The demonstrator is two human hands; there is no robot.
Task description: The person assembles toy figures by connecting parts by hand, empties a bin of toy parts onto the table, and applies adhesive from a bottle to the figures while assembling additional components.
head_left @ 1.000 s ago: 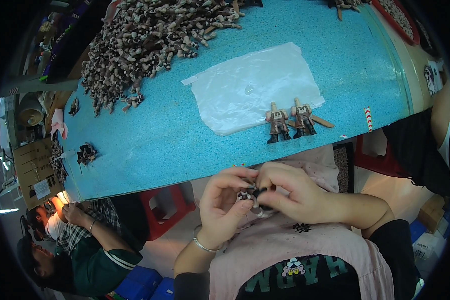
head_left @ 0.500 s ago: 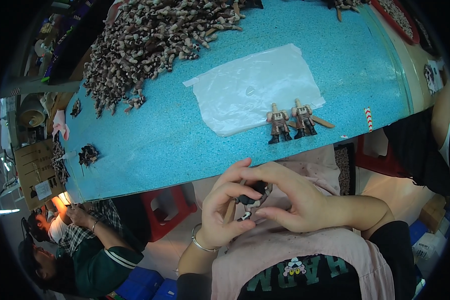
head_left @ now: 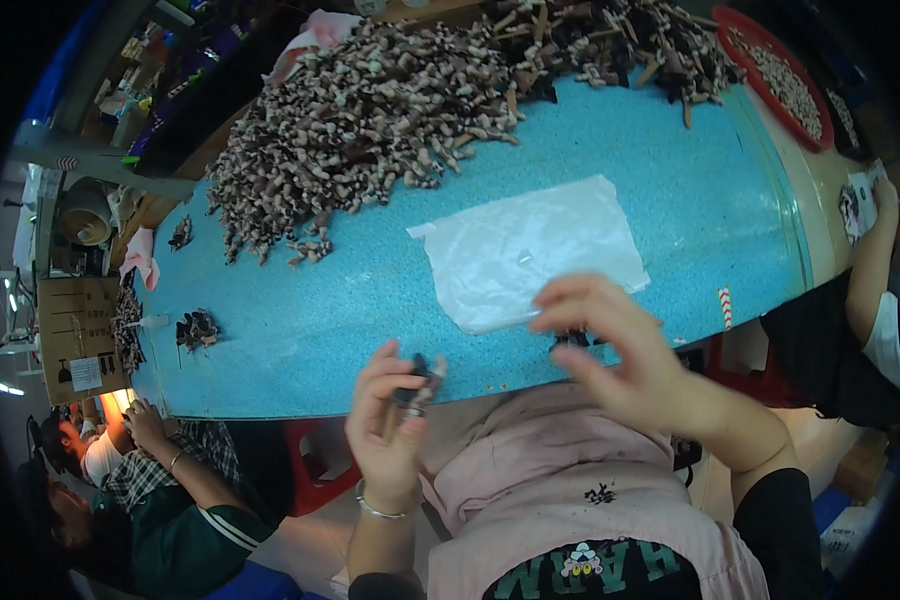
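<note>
Pinched between the thumb and fingers of my left hand (head_left: 382, 420) is a small toy figure (head_left: 417, 388) with black and pale parts, held upright just off the table's near edge. My right hand (head_left: 615, 345), smeared by motion, hovers over that edge with thumb and fingers apart. Beneath it show the dark boots of standing toy figures (head_left: 572, 340); the rest of them is hidden by the hand. Just beyond lies a white plastic sheet (head_left: 520, 235) on the blue tabletop (head_left: 330, 330).
A big heap of small figure parts (head_left: 350, 140) covers the far left, with dark parts (head_left: 610, 45) at the far middle. A red tray (head_left: 725, 40) of pale pieces stands far right. Dark scraps (head_left: 198, 330) lie left. A co-worker in green (head_left: 195, 500) sits at the left.
My hands have parted. The left keeps the figure and moved left; the right let go and reached over the standing figures. The view has tilted up, showing more of the far table.
</note>
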